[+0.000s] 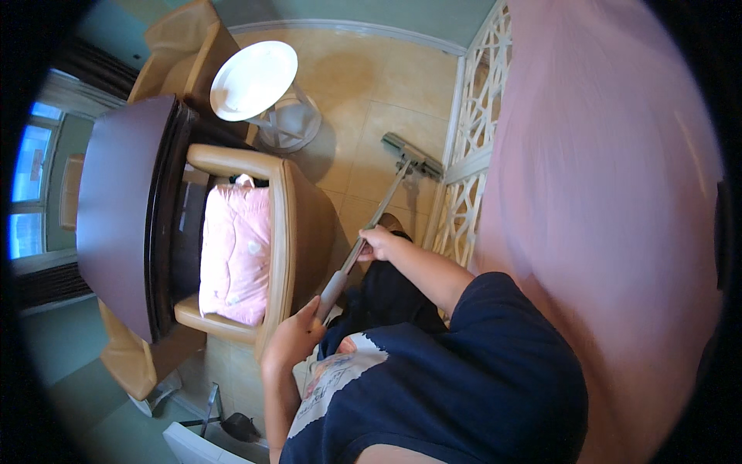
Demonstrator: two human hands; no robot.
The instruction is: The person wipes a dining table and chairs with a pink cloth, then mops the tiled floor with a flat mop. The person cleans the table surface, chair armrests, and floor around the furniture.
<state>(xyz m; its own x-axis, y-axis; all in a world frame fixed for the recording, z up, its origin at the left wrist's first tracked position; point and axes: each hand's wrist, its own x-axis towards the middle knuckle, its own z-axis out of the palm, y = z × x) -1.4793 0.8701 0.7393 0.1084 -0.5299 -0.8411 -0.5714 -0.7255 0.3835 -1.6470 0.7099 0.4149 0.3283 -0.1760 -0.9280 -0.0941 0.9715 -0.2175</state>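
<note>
A floor mop with a wide, flat head (413, 155) rests on the beige tiles, its right end close against the foot of a white lattice screen (481, 87). Its metal pole (389, 196) slants down toward my body. My right hand (375, 242) grips the pole midway. Higher up, my left hand (297, 332) is wrapped around the end of the grey handle grip (331, 293). One shoe (393, 223) shows just beyond my right hand, partly covered by my dark trousers.
Left of the pole stands a tan armchair (310, 226) holding a folded pink quilt (236, 255), beside a dark table (119, 220). A round white stool-like stand (255, 81) is farther off. Pink fabric (603, 174) hangs on the right. A dark dustpan (240, 427) lies low at left.
</note>
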